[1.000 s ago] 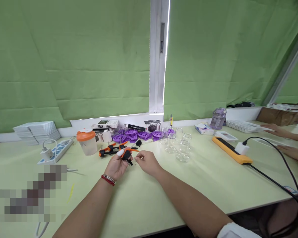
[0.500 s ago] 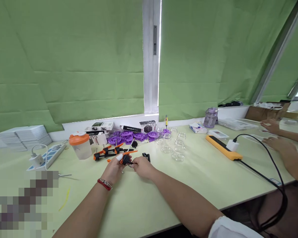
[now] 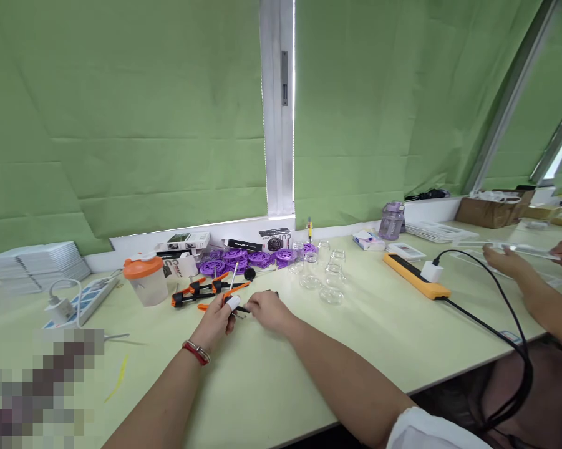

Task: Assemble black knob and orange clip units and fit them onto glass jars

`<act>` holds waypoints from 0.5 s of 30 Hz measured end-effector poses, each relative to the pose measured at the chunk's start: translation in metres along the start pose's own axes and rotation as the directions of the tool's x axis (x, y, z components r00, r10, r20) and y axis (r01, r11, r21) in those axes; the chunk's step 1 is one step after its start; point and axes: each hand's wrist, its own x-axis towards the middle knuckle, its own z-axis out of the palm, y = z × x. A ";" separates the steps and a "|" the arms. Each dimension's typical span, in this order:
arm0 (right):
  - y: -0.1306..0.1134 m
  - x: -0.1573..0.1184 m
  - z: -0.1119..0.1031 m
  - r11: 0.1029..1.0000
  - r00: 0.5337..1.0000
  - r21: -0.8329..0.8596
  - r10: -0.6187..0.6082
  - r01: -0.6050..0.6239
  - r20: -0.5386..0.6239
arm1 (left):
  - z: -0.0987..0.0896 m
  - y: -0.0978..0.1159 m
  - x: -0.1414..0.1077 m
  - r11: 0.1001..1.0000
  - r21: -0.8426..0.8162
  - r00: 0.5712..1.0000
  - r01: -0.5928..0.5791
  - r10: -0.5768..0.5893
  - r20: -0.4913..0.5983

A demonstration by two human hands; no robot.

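My left hand (image 3: pixel 219 319) is closed round an orange-and-black bar clamp (image 3: pixel 239 289), with a white covering on its thumb. A thin metal rod (image 3: pixel 234 274) sticks up from the same hand, and another thin metal end shows below its fingers. My right hand (image 3: pixel 269 310) is just to the right, its fingertips pinched together by the tip of the clamp's black bar. What they hold, if anything, is hidden. Behind my left hand lie several similar orange-and-black clamps (image 3: pixel 201 292). A small round black part (image 3: pixel 249 274) lies beyond my hands.
Purple wheel-like parts (image 3: pixel 236 257) are piled before boxes (image 3: pixel 275 238) at the wall. Glass jars (image 3: pixel 331 294) stand to the right, an orange-lidded cup (image 3: pixel 144 268) to the left. Farther right are a yellow power strip (image 3: pixel 414 279) and a co-worker's hands (image 3: pixel 509 262).
My left hand has turned the clamp, so its black body is now mostly hidden. My right fingers have shifted to the bar's tip. The co-worker's hands have lifted a clear flat piece.
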 end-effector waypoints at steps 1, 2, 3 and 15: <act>0.004 0.002 -0.005 0.998 0.996 -0.003 0.057 -0.058 -0.063 | -0.001 -0.001 0.001 1.000 -0.027 1.000 0.005 -0.005 -0.012; 0.009 0.005 -0.010 0.990 0.982 -0.017 0.136 -0.139 -0.128 | -0.001 -0.002 0.002 0.999 -0.054 1.000 0.009 -0.010 -0.026; 0.014 0.007 -0.015 0.971 0.956 -0.029 0.227 -0.236 -0.186 | -0.002 -0.003 0.003 0.997 -0.076 0.999 0.012 -0.015 -0.038; 0.052 0.016 -0.025 0.827 0.839 -0.148 0.524 -0.543 -0.147 | -0.004 -0.006 0.005 0.986 -0.147 0.994 0.080 -0.090 -0.067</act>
